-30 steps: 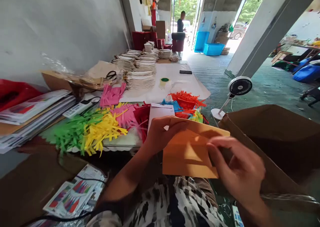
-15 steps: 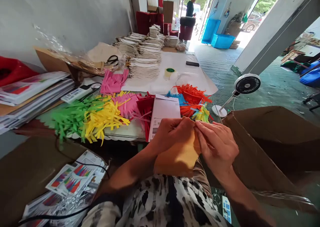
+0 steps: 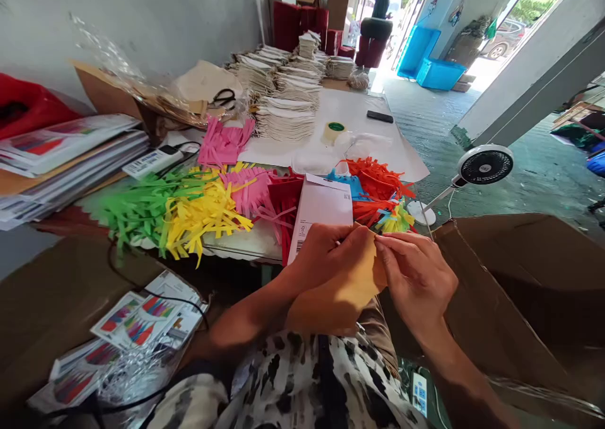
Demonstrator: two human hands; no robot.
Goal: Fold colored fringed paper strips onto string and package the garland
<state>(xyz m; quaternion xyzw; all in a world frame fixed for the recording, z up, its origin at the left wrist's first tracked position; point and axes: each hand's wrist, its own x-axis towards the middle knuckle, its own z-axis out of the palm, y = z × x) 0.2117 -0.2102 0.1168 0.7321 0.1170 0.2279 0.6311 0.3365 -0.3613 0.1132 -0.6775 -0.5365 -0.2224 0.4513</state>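
An orange sheet [image 3: 326,306], paper or cloth, hangs over my lap. My left hand [image 3: 324,249] is closed on its upper edge, thumb on top. Close beside it, my right hand [image 3: 418,268] pinches the same edge between thumb and fingers. Just beyond my left hand stands a white printed packet [image 3: 326,205] with a barcode. Fringed strips lie around it: dark red [image 3: 283,199], pink [image 3: 248,189], yellow [image 3: 203,211] and green [image 3: 142,211] to the left, orange-red [image 3: 375,180] and blue [image 3: 352,186] to the right.
Stacks of cream cloth pieces [image 3: 288,117] fill the table's far left, with scissors [image 3: 224,98] nearby. Tape [image 3: 335,130] and a phone [image 3: 379,117] lie on white paper. A fan [image 3: 486,164] and a cardboard box [image 3: 520,278] stand right; printed cards [image 3: 137,319] lie lower left. A person [image 3: 382,0] stands far off.
The view has shifted, so the table and background sit a little further right and higher. Both hands still grip the orange sheet's edge, with only slight finger movement.
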